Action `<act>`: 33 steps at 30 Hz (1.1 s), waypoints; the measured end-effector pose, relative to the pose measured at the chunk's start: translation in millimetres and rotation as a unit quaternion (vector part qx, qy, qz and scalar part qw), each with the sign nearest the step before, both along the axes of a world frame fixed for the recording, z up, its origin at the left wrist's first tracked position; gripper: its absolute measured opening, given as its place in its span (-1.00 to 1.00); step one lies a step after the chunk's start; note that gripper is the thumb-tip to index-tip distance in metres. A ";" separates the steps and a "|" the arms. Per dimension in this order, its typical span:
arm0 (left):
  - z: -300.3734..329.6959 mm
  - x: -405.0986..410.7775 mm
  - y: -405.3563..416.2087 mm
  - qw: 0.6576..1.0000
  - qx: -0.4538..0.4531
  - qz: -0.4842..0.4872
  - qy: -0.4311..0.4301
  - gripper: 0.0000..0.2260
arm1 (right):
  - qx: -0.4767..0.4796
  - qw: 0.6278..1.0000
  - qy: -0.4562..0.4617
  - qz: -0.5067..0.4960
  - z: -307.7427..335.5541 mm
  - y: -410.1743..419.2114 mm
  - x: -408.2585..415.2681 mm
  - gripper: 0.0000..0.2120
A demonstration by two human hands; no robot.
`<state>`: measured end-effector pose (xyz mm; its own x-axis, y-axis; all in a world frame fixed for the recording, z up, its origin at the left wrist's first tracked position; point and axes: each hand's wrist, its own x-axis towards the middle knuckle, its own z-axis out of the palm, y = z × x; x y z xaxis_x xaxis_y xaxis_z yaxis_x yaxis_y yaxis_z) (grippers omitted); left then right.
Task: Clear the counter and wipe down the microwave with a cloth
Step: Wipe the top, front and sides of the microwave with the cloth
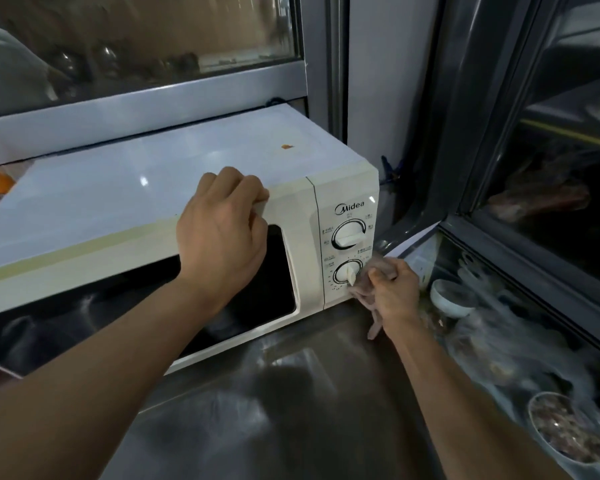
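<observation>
A: Where does the microwave (174, 188) sit, and which way does it run?

B: On the steel worktop (291, 410), backed against a window frame. Its long axis runs from lower left to upper right across the view, with the dark door and the control panel facing the person.

A: And the left hand (222, 233)?

B: It lies on the microwave's top front edge, just above the door window. The fingers (253, 188) are curled over that edge, clenched on the casing itself.

A: The right hand (395, 289)?

B: At the microwave's lower right corner, beside the lower dial (347, 273). Its fingers are clenched around a bunched pale cloth (364, 292), which presses against the panel next to that dial. One end of the cloth hangs down below the hand toward the worktop.

A: Anything else on the microwave?

B: A small orange stain (287, 146) on top, toward the back right. The upper dial (349, 235) sits above the lower one.

A: To the right of the microwave?

B: A white bowl (451, 299) behind glass, blurred.
</observation>
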<state>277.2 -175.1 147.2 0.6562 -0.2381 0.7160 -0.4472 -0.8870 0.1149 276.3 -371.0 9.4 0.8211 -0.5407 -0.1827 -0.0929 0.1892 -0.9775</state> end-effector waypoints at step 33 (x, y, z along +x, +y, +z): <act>0.8 -3.0 -7.3 0.999 -0.037 0.027 0.002 -0.83 | -0.269 0.933 -0.209 0.117 106.3 -25.9 20.5 -0.84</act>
